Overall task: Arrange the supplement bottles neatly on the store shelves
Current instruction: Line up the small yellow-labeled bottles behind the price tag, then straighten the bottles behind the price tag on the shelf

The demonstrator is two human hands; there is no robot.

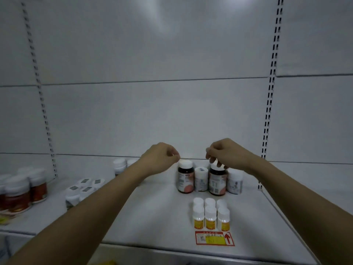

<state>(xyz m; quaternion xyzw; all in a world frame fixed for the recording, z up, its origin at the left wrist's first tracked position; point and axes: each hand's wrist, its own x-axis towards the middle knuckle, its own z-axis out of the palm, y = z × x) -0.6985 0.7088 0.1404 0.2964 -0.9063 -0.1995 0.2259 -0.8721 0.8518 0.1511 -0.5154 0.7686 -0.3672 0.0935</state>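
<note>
At the front edge of the white shelf lies a red-bordered price tag with a yellow patch and a red arrow. Just behind it stand six small yellow-labelled bottles with white caps, packed in two rows of three, touching one another.

Further back is a row of four taller bottles, side by side. From the left: a dark bottle with a white cap, a white bottle, a second dark bottle, and another white bottle.

Both forearms reach in from the near corners. The left hand hangs just above and left of the first dark bottle, its grip loosely curled and holding nothing. The right hand hovers over the second dark bottle, fingers drooping to its cap; whether they touch or pinch it I cannot tell.

To the left, a cluster of white bottles with grey-marked caps sits mid-shelf, and brown jars with white lids stand on the neighbouring shelf. More white-capped bottles stand at the back, partly hidden by the left arm, before the white back panel with its slotted uprights.
</note>
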